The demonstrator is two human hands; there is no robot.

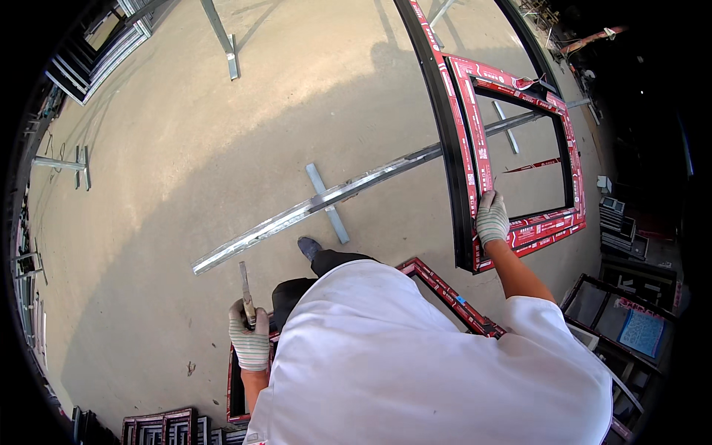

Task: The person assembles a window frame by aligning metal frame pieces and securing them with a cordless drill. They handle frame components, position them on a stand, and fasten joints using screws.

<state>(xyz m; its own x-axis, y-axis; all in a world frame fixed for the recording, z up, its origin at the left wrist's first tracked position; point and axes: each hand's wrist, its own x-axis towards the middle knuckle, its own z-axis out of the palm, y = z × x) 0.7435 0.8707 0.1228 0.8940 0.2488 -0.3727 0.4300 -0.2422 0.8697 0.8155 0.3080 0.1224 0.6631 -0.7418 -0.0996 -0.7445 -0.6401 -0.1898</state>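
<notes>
My left hand (251,343), in a striped knit glove, is closed around the handle of a flat-bladed scraper (245,285), its blade pointing up and away from me. My right hand (492,219), gloved alike, grips the near left part of a small window sash (577,159) wrapped in red printed film. That sash lies within a larger dark window frame (443,111), also partly covered with red film. Some of the right fingertips are hard to make out against the film. A loose strip of red film (532,166) shows through the sash opening.
A long metal support rail (319,202) on a crosswise foot runs under the frame. Another red-filmed frame (445,293) leans beside my body at the right. Stacked frames (159,429) stand at the lower left, others (96,63) at the far left. A blue sheet (641,331) lies among frames at right.
</notes>
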